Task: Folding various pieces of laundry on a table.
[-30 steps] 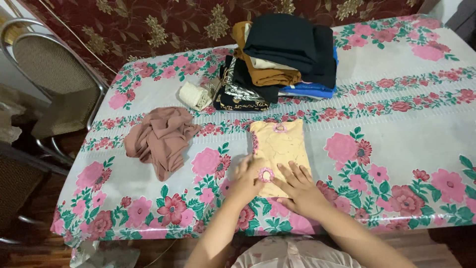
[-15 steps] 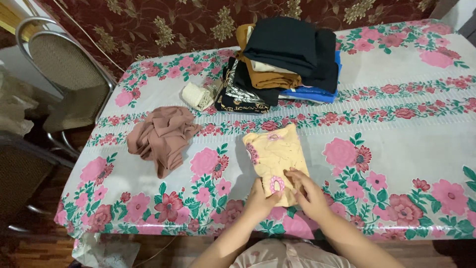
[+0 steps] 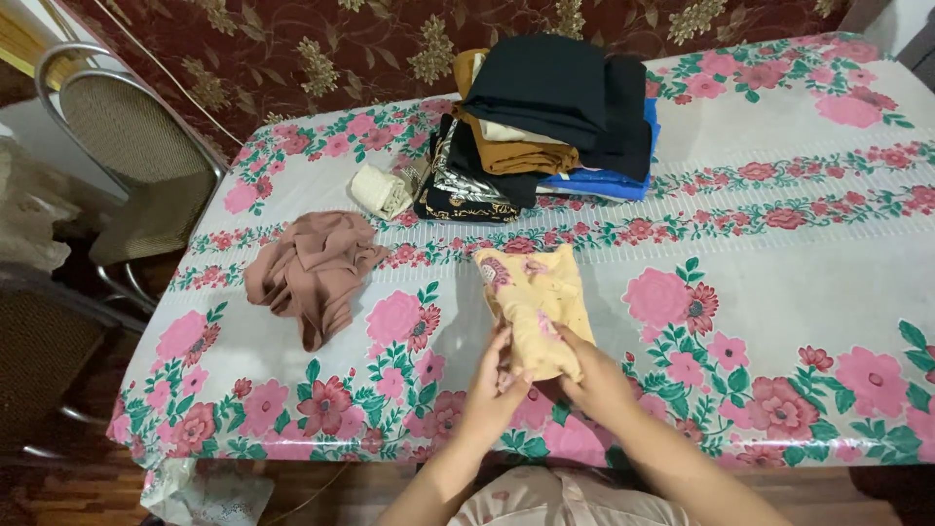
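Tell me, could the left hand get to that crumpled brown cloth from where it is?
Probably yes. The left hand grips the yellow garment, and only bare tablecloth lies between it and the brown cloth.

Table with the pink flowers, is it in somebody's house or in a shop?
Most likely a home. The table wears a flowered plastic cover, a stack of folded clothes sits on it, and a metal-framed chair stands beside a dark red flowered curtain. Both hands hold a yellow cloth.
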